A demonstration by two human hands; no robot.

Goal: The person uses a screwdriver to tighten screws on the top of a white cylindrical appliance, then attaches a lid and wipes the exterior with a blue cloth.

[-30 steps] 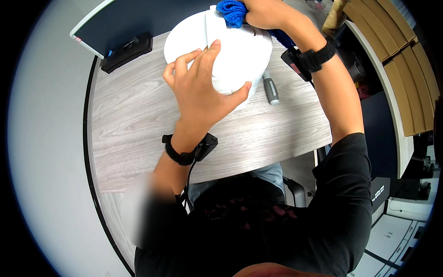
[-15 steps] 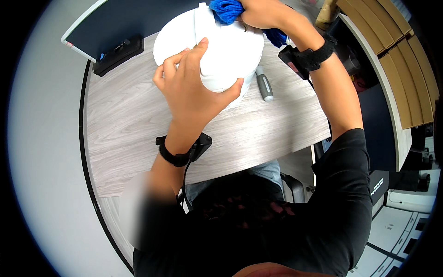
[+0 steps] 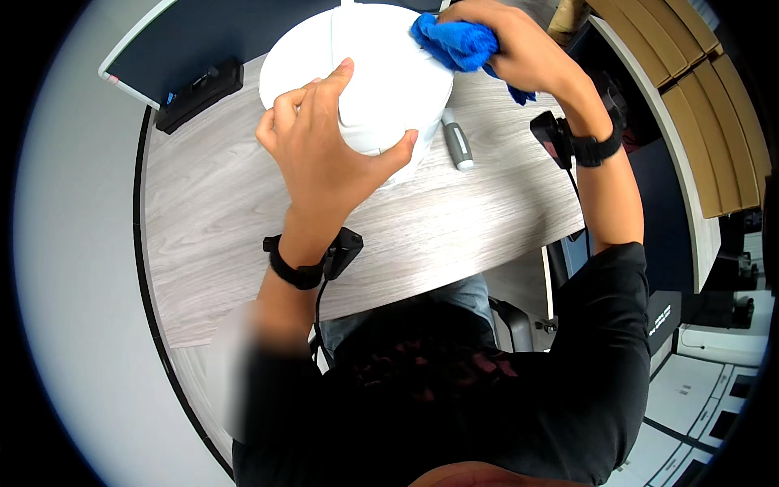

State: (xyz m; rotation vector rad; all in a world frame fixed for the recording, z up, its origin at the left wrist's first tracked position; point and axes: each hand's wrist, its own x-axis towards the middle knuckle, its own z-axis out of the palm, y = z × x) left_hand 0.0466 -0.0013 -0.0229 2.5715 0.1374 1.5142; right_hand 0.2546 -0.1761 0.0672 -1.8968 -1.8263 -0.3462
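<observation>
So from the head view, a smooth white round plastic-looking container (image 3: 385, 85) sat at the far edge of a pale wood-grain desk (image 3: 454, 227), kinda centre. The person's left hand (image 3: 324, 162) was on its near left side, probably to steady it, thumb spread wide from the curved fingers, touching the rim. Their right hand (image 3: 527, 53) had fingers bunched round a fluffy blue cloth (image 3: 458, 45) at the container's far right edge, likely for a firm hold. A grey-handled tool (image 3: 458, 146) lay just right of the container.
</observation>
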